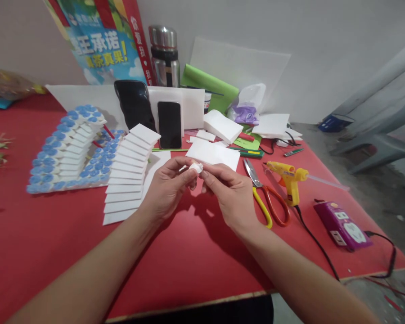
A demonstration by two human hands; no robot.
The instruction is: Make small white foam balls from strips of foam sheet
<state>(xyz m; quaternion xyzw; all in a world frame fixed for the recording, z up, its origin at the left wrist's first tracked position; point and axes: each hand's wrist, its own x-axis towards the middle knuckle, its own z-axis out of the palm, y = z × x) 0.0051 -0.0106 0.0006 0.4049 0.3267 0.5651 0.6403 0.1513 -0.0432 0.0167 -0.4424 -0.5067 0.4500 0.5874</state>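
Note:
A small crumpled white piece [196, 168] is pinched between both hands above the red table [189, 270]. The fingers of my left hand [170, 184] close on its left side. My right hand [231, 191] grips its right edge with thumb and fingertips. To the left stands a curved white stepped staircase [126, 175] of flat pieces. Beyond it is a similar staircase model [67, 153] edged with blue and white rolls. White sheets [212, 154] lie just behind the hands. Scissors [263, 193] with one yellow and one red handle lie right of my right hand.
A yellow glue gun [290, 177] and a purple power socket box [342, 225] with black cords lie at the right. Behind stand two dark phones [169, 125], a steel flask [164, 56] and a colourful bag [104, 42]. A green cutter [248, 153] lies behind the scissors.

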